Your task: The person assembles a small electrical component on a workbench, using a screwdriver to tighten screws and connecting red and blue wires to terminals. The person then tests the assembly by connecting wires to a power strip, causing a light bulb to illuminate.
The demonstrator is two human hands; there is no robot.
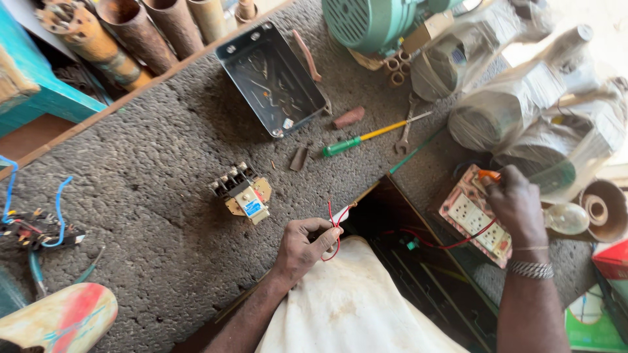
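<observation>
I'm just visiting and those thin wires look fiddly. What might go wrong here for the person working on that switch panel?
The left hand pinches thin red wire that runs across the dark gap to the switch panel; a tug could perhaps pull it loose or snap it. The right hand presses an orange-handled tool onto the panel, which lies near the table edge and might slip. The green screwdriver lies loose nearby and could roll.

bright daylight glares from the upper right, washing out detail; edges bend.
</observation>
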